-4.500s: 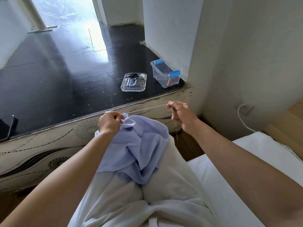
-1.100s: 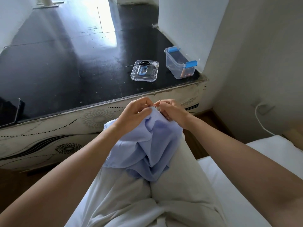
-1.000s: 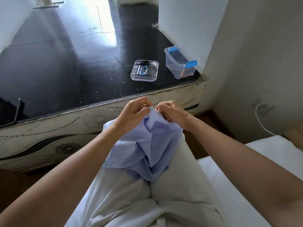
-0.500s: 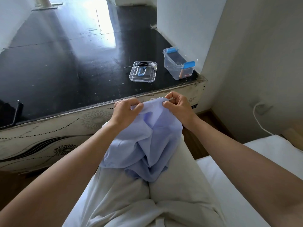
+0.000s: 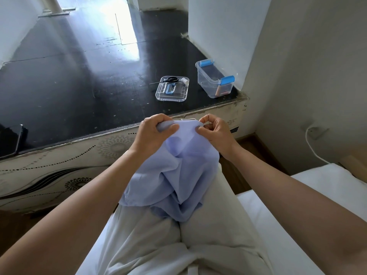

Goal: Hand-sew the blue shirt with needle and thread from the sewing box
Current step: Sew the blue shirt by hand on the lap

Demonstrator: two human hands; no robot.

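Now, left hand (image 5: 153,132): fingers curled with the thumb on top, gripping the top edge of the shirt (image 5: 178,175) at its 10 o'clock corner.
Right hand (image 5: 216,132): thumb and forefinger pinch the needle (image 5: 208,119) nearly upright at the shirt's 1 o'clock corner; the other fingers are curled.
Shirt: bunched on the lap (image 5: 151,241), its top edge stretched between both hands.
Thread (image 5: 187,119): short white loop along that edge, nearer the right hand.
Box (image 5: 215,81): clear and open, on the dark ledge (image 5: 79,86), at 1 o'clock from the hands.
Lid (image 5: 171,94): just beside the box at its 9 o'clock, bearing scissors (image 5: 168,80) and a white spool (image 5: 185,80).
Phone (image 5: 10,139): on the ledge, at 9 o'clock from the hands.
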